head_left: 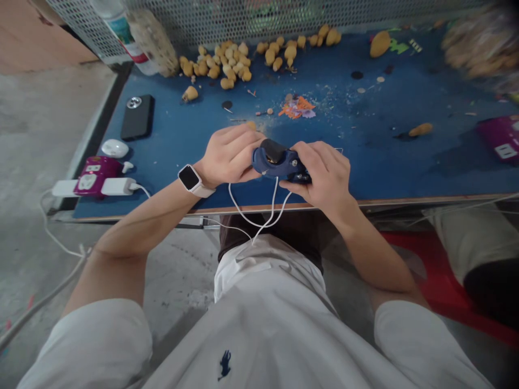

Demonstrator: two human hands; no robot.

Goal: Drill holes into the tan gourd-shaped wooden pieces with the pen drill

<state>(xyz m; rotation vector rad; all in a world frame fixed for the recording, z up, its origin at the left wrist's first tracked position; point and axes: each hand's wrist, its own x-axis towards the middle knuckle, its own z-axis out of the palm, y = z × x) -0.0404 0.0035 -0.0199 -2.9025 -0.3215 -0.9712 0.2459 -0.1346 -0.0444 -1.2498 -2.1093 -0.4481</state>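
Observation:
My right hand (324,170) is wrapped around a dark blue hand tool (286,162) with a rounded black part at its left end. The tool is held above the front part of the blue table. My left hand (233,154), with a white watch on the wrist, is closed beside the tool's left end, its fingertips hidden. A small yellow gourd (251,125) peeks out past the left knuckles; whether that hand grips it is unclear. White cords (259,224) hang below the tool. Orange and purple shavings (298,108) lie beyond my hands.
Many small gourds (231,62) line the table's back by a mesh panel (203,21). A phone (138,117), earbud case (115,148) and purple power socket (95,175) lie left. Another purple socket (503,138) and a bagged pile (482,43) are right. Bottles stand back left.

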